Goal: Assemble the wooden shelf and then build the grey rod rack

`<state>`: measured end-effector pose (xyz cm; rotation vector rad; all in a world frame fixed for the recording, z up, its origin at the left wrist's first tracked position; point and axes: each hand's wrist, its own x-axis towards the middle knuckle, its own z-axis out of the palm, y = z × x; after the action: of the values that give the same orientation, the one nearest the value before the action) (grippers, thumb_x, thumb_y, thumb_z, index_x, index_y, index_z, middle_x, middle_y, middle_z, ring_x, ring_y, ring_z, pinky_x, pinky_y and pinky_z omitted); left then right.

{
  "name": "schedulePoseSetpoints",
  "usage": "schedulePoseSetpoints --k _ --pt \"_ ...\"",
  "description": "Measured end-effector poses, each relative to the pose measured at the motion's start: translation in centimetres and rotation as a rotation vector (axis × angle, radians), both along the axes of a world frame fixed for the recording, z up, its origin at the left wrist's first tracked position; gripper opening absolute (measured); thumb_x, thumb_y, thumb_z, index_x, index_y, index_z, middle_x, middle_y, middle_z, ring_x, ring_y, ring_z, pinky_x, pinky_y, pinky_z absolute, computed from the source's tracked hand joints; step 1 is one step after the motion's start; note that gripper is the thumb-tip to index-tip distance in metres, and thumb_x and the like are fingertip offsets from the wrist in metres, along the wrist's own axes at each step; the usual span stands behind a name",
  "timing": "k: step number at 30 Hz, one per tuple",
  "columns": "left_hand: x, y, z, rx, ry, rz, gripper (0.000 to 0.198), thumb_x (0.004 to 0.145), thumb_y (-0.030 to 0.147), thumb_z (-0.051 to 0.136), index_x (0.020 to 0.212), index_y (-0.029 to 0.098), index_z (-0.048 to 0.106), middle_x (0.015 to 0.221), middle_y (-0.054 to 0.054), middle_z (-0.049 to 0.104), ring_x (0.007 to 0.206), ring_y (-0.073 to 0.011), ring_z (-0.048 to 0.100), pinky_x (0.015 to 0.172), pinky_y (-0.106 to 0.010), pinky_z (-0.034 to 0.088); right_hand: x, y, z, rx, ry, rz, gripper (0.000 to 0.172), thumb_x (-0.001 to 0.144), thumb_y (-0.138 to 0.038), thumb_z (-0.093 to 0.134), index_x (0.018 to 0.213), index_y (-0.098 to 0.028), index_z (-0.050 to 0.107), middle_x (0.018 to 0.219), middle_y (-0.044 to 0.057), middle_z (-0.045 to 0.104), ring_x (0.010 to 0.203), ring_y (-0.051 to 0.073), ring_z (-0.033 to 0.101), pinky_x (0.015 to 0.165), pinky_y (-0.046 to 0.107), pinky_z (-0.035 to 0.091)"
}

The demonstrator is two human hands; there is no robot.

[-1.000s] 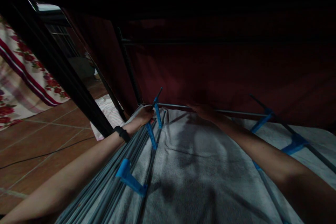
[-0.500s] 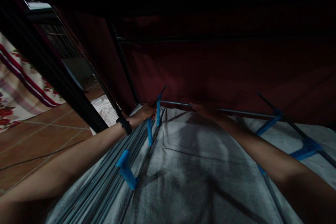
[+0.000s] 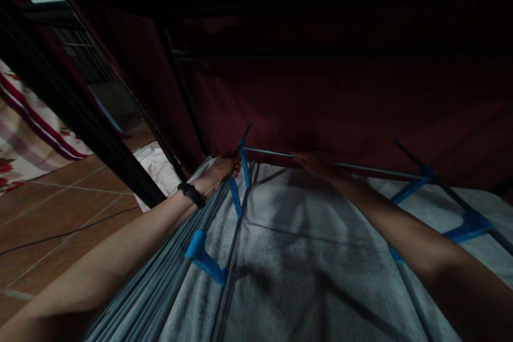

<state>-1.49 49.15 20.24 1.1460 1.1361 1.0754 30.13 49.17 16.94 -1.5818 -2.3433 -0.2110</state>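
Observation:
A folding drying rack of grey metal rods (image 3: 150,283) and blue plastic joints (image 3: 208,261) lies on a pale cloth. My left hand (image 3: 222,168), with a dark band at its wrist, is closed at the far end of the bundled rods, beside a blue joint (image 3: 244,163). Stretched forward, my right hand (image 3: 315,163) is wrapped round the thin cross rod (image 3: 363,169) along the back. On the right, more blue joints (image 3: 473,224) hold dark tubes, partly behind my right forearm.
A dark red fabric wall (image 3: 340,101) stands behind the rack. Dark posts (image 3: 108,133) rise at the left, with tiled floor (image 3: 72,208) and a black cable past them. A flowered cloth (image 3: 36,133) hangs at the far left. The pale cloth (image 3: 288,256) spreads under the rack.
My left hand has shifted slightly, and the left blue joints lean over more, their lower ends swung right. The tube at their lower ends sits farther from the bundled rods. My right hand keeps its hold.

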Motion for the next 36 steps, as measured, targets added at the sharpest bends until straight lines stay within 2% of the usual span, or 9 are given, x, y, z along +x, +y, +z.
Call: schedulePoseSetpoints --k 5,8,12,16,22,30,36 --pt "0.0 -0.1 -1.2 0.06 0.067 -0.006 0.024 0.075 0.028 0.072 0.07 0.016 0.053 0.047 0.007 0.039 0.034 -0.0044 0.036 0.035 -0.019 0.026 -0.3 -0.1 -0.6 -0.014 0.013 0.026 0.042 0.099 -0.039 0.037 0.137 -0.03 0.052 0.128 0.004 0.064 0.114 0.025 0.063 0.097 0.039 0.048" --pt "0.1 -0.3 -1.3 0.095 0.134 -0.017 0.019 0.079 0.023 0.066 0.069 0.016 0.053 0.046 0.007 0.039 0.033 -0.0052 0.037 0.035 -0.02 0.025 -0.3 0.0 -0.9 -0.007 0.017 0.023 0.042 0.099 -0.04 0.039 0.136 -0.03 0.054 0.129 0.005 0.063 0.113 0.026 0.063 0.097 0.041 0.048" --pt "-0.1 -0.3 -1.0 0.092 0.184 -0.018 0.023 0.081 0.019 0.063 0.064 0.017 0.049 0.045 0.007 0.038 0.032 -0.0047 0.038 0.036 -0.02 0.025 -0.2 0.1 -1.0 -0.012 0.01 0.024 0.04 0.098 -0.04 0.04 0.136 -0.033 0.054 0.129 0.003 0.063 0.114 0.025 0.063 0.098 0.041 0.048" --pt "-0.5 -0.2 -1.3 0.048 0.123 -0.027 0.022 0.083 0.024 0.065 0.069 0.017 0.05 0.045 0.008 0.037 0.031 -0.004 0.035 0.035 -0.019 0.024 -0.6 0.0 -1.0 0.001 0.029 0.053 0.041 0.098 -0.041 0.04 0.134 -0.032 0.056 0.127 0.003 0.064 0.113 0.025 0.063 0.096 0.04 0.049" --pt "-0.9 0.2 -1.8 -0.001 0.105 -0.008 0.024 0.082 0.034 0.068 0.076 0.018 0.051 0.046 0.009 0.038 0.03 -0.0047 0.036 0.033 -0.019 0.024 -1.0 0.2 -1.2 0.028 0.016 0.009 0.041 0.097 -0.045 0.042 0.132 -0.031 0.058 0.12 0.004 0.069 0.107 0.025 0.066 0.091 0.037 0.052" --pt "-0.7 -0.4 -1.5 -0.075 -0.047 -0.042 0.036 0.077 0.038 0.073 0.069 0.019 0.044 0.046 0.009 0.035 0.032 -0.0028 0.031 0.032 -0.018 0.022 -1.1 0.5 -0.9 -0.018 0.049 0.0 0.041 0.097 -0.046 0.041 0.13 -0.03 0.06 0.118 0.004 0.07 0.104 0.025 0.067 0.091 0.037 0.051" --pt "-0.2 -0.2 -1.8 -0.026 0.025 -0.018 0.03 0.08 0.032 0.068 0.067 0.018 0.045 0.045 0.008 0.036 0.033 -0.004 0.033 0.033 -0.018 0.024 -1.1 0.7 -1.1 -0.029 0.036 -0.02 0.041 0.097 -0.046 0.04 0.129 -0.031 0.061 0.117 0.004 0.07 0.105 0.024 0.067 0.091 0.037 0.05"
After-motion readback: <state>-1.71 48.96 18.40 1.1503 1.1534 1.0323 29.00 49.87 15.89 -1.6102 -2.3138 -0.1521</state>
